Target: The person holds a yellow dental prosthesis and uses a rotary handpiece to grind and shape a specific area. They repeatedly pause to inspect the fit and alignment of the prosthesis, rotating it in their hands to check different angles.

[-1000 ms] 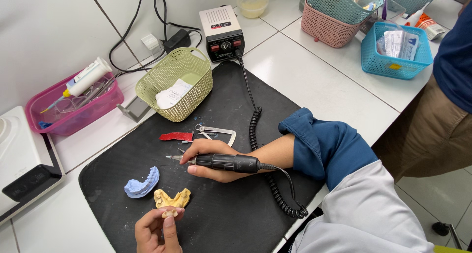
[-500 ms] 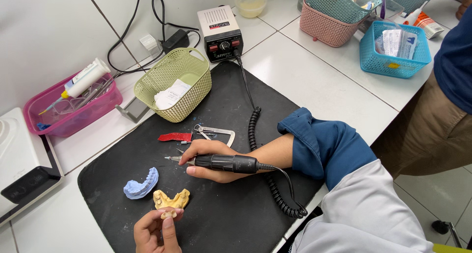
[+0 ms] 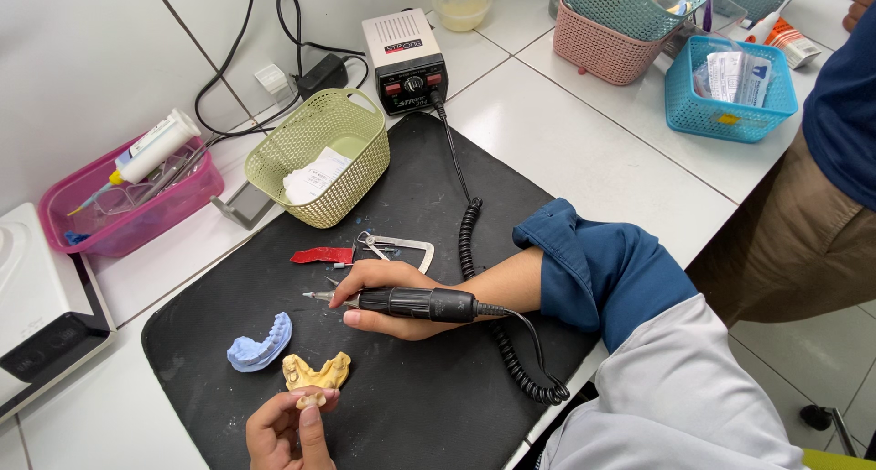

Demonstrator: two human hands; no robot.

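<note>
My right hand (image 3: 388,297) wrapped around black rotary handpiece (image 3: 415,302), resting on black mat (image 3: 429,406), bur tip pointing left. My left hand (image 3: 287,431) pinches small piece at lower edge of yellow dental cast (image 3: 315,373), fingers closed on it. Blue cast (image 3: 260,343) lies just beside, on mat. Coiled cord (image 3: 470,242) runs up to grey control box (image 3: 404,48). Green basket (image 3: 319,155) sits at mat's far edge.
</note>
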